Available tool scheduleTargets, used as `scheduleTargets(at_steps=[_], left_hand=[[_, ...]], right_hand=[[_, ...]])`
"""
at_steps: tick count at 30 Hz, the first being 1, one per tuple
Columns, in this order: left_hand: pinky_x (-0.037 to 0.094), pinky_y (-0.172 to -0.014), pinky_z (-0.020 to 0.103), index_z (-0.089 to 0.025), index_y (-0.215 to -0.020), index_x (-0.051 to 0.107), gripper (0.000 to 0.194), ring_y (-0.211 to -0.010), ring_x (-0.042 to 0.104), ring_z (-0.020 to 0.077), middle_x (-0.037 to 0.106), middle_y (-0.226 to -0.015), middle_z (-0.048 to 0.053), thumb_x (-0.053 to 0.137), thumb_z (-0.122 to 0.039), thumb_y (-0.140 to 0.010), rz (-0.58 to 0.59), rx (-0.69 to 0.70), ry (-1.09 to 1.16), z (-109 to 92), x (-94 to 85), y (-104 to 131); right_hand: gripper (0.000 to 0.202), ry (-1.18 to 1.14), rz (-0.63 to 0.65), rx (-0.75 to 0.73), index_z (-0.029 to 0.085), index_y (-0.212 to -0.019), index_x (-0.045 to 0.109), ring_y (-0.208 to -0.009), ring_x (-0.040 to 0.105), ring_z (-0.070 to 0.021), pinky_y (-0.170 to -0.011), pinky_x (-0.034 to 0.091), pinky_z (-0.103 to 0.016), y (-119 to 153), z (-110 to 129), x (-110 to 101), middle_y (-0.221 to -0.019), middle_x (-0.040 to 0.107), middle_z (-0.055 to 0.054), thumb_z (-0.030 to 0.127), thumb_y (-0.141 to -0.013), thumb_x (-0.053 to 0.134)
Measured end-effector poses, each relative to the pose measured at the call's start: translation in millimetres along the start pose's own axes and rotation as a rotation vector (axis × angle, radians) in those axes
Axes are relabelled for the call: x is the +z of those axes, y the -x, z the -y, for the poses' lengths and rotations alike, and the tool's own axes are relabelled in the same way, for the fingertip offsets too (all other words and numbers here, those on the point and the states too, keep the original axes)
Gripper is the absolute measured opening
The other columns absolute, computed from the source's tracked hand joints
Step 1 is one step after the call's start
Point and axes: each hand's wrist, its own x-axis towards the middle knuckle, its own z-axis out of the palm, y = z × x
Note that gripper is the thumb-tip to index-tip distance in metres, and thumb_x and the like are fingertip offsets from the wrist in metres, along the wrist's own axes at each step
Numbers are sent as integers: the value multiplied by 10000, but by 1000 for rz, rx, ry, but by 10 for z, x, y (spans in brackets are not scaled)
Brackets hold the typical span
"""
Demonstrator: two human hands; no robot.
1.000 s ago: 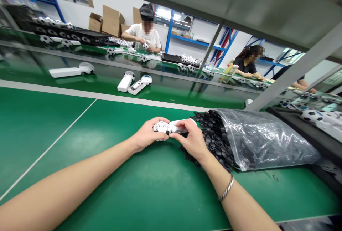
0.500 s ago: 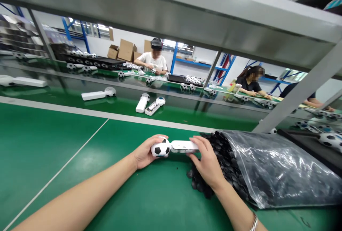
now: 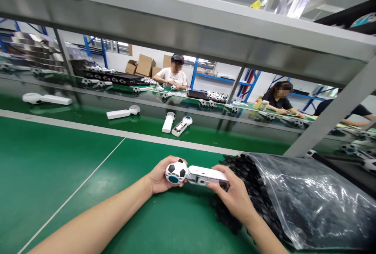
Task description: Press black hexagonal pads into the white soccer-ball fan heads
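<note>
My left hand [image 3: 160, 176] is closed round the ball-shaped head of a white device with a soccer-ball pattern [image 3: 202, 172]. A blue-green disc shows on the head's near side. The straight white handle points right, tilted so that its uncovered side with inner parts faces me. Around the handle's far end, my right hand [image 3: 235, 193] is closed, thumb below and fingers on top; it hides part of the end. Just right of that hand, many thin black pieces [image 3: 257, 191] spill from a clear plastic bag [image 3: 320, 199] onto the green table [image 3: 102, 199].
Beyond the table's pale edge strip, several similar white devices [image 3: 123, 113] lie on a glossy green belt [image 3: 141, 128]. A grey metal beam [image 3: 188, 30] crosses overhead, and a slanted post [image 3: 329, 109] stands at right. Co-workers [image 3: 173, 75] sit across the line.
The device has been tilted in my hands, bringing the disc and the handle's inside into view. Devices on the belt have shifted right. The camera view has tipped upward slightly.
</note>
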Motion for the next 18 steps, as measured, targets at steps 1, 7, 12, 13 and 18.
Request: scheduleTargets(at_steps=[1, 7, 12, 13, 18], left_hand=[[459, -477, 261, -115, -847, 570, 272, -576, 614, 200, 628, -686, 76, 509, -348, -721, 13, -23, 5, -3, -1, 1], [489, -578, 287, -120, -899, 570, 420, -639, 612, 183, 640, -769, 78, 476, -507, -764, -84, -10, 140, 52, 109, -7], [465, -777, 368, -154, -1043, 500, 536, -914, 580, 224, 590, -1011, 112, 427, -607, -767, -145, 32, 210, 82, 175, -32], [463, -775, 371, -153, -1060, 489, 547, -915, 577, 223, 577, -1034, 117, 425, -611, -767, -142, 26, 200, 80, 173, -36], [462, -708, 348, -133, -1043, 498, 524, -825, 588, 204, 573, -1008, 117, 431, -583, -783, -107, 21, 163, 82, 155, -53]], right_hand=[[261, -37, -3, 22, 209, -953, 533, -726, 568, -172, -652, 466, -270, -2, 16, -1, -866, 609, -35, 335, -731, 589], [280, -486, 15, 363, 199, -851, 550, -641, 564, -154, -540, 501, -261, -39, -5, 19, -730, 590, -8, 439, -711, 581], [310, -826, -92, 634, 177, -832, 562, -684, 616, -163, -637, 555, -326, -427, -288, 41, -809, 623, -62, 469, -728, 574], [300, -818, -146, 616, 179, -808, 560, -692, 621, -170, -649, 556, -339, -566, -382, 56, -800, 625, -65, 466, -725, 580], [347, -615, -357, 452, 193, -715, 523, -663, 613, -186, -610, 540, -368, -1252, -830, 199, -689, 583, -64, 488, -831, 380]])
